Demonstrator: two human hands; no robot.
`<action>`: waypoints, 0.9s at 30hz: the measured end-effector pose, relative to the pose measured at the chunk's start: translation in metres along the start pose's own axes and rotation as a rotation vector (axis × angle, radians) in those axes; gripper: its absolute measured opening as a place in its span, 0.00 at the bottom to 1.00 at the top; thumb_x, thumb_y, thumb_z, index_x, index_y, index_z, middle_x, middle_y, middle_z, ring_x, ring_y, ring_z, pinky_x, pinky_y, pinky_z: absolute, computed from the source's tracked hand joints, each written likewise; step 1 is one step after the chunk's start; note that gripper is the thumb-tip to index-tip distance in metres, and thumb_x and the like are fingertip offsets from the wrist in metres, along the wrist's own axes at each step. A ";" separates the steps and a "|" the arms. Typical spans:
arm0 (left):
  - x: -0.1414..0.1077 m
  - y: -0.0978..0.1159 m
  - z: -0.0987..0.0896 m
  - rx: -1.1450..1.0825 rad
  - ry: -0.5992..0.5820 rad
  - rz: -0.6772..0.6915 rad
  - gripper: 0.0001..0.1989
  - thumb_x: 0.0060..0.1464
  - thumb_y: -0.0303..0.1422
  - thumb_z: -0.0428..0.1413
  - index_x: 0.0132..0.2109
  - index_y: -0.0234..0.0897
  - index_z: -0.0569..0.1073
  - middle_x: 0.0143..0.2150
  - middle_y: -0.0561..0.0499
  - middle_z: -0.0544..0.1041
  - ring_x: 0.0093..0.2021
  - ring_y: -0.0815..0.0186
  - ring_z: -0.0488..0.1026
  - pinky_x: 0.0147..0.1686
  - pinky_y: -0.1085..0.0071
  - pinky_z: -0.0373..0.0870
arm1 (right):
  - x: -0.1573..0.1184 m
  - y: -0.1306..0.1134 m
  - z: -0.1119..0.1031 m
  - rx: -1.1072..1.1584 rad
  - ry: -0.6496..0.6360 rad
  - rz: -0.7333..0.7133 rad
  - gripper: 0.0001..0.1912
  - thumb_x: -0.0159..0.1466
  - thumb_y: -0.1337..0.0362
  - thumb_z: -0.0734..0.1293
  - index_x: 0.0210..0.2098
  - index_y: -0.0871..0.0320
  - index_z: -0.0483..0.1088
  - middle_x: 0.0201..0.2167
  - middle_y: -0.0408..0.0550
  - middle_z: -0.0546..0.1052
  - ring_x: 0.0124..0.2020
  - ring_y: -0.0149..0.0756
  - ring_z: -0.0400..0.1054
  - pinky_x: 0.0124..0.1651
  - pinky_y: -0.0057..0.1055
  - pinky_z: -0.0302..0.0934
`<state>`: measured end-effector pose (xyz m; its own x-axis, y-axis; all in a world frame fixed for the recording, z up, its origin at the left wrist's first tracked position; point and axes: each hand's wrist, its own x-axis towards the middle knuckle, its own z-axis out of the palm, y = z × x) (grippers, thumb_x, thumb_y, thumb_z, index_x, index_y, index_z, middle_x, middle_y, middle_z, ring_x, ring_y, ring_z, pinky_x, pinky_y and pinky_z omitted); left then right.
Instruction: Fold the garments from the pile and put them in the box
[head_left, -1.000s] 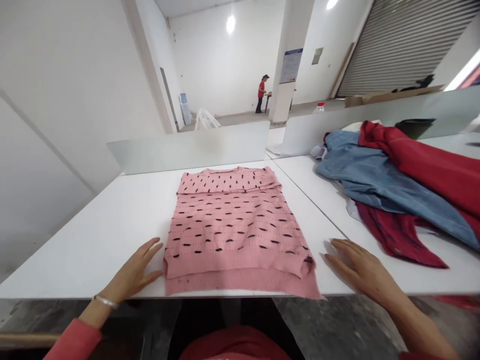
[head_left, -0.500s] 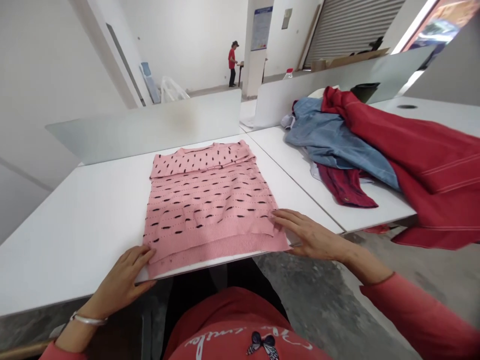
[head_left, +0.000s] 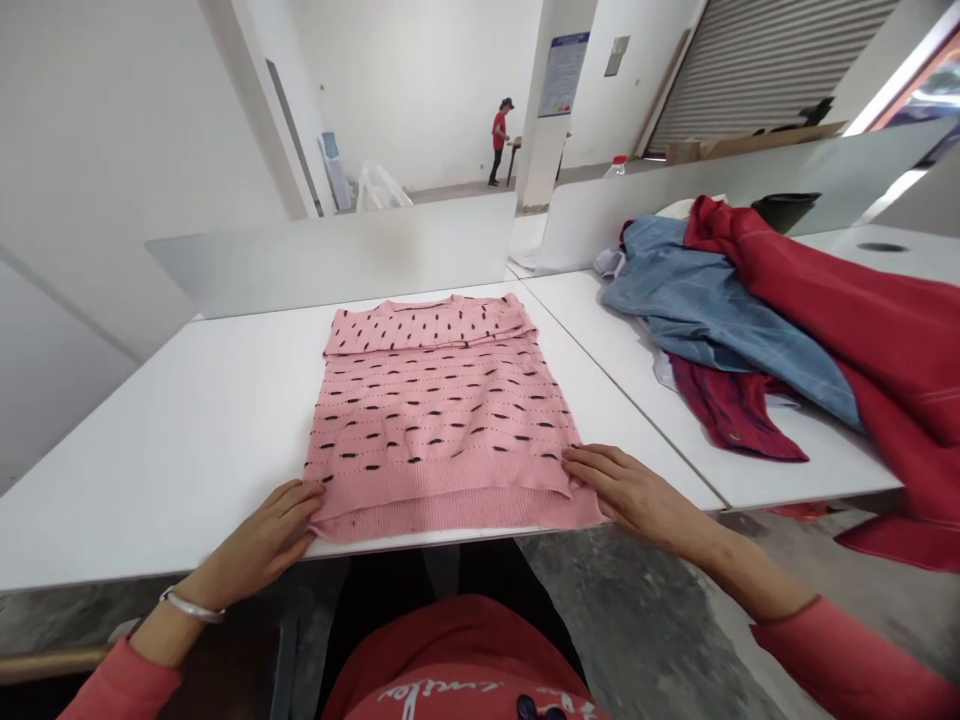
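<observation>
A pink knitted sweater (head_left: 442, 420) with black dashes lies flat on the white table, its ribbed hem near the front edge. Its sleeves are folded straight across the upper part, below the neckline. My left hand (head_left: 274, 530) has its fingers and thumb closed on the left bottom corner of the hem. At the opposite corner, my right hand (head_left: 630, 495) grips the side of the hem, fingers on top; the thumb is hidden.
The white table (head_left: 180, 430) meets a second table along a seam. Blue denim clothing (head_left: 705, 290), a dark red garment (head_left: 735, 410) and a large red garment (head_left: 892, 320) are piled at the right. A frosted divider (head_left: 337, 260) runs behind. A person in red (head_left: 499, 140) stands far off.
The view has shifted, so everything appears further right. My left thumb has come up to the hem's corner, and the lower hem layer lies a little straighter along the table edge.
</observation>
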<state>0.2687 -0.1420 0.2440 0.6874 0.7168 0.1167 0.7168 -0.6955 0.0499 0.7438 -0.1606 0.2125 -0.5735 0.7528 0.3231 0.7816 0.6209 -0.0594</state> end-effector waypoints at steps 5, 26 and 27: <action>0.004 0.003 0.003 0.006 0.027 -0.012 0.15 0.57 0.28 0.41 0.48 0.35 0.66 0.49 0.46 0.68 0.51 0.64 0.62 0.51 0.67 0.62 | 0.005 -0.001 0.006 -0.027 0.085 0.006 0.23 0.54 0.78 0.51 0.44 0.61 0.67 0.44 0.51 0.69 0.47 0.40 0.60 0.47 0.40 0.61; -0.021 0.037 -0.009 -0.167 0.177 -0.244 0.16 0.56 0.29 0.40 0.49 0.42 0.63 0.52 0.50 0.67 0.56 0.64 0.59 0.53 0.66 0.61 | -0.027 -0.004 -0.017 0.372 -0.048 0.232 0.20 0.61 0.58 0.51 0.43 0.54 0.69 0.49 0.51 0.67 0.50 0.45 0.61 0.56 0.42 0.53; -0.023 0.039 -0.011 -0.168 0.193 -0.255 0.16 0.56 0.28 0.39 0.49 0.43 0.63 0.52 0.50 0.67 0.55 0.65 0.60 0.54 0.66 0.61 | -0.027 -0.007 -0.022 0.378 -0.056 0.240 0.20 0.61 0.57 0.51 0.43 0.54 0.70 0.48 0.51 0.68 0.49 0.46 0.62 0.56 0.42 0.52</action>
<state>0.2798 -0.1860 0.2539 0.4426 0.8569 0.2642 0.8219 -0.5055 0.2625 0.7597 -0.1900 0.2250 -0.4072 0.8896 0.2069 0.7559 0.4554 -0.4703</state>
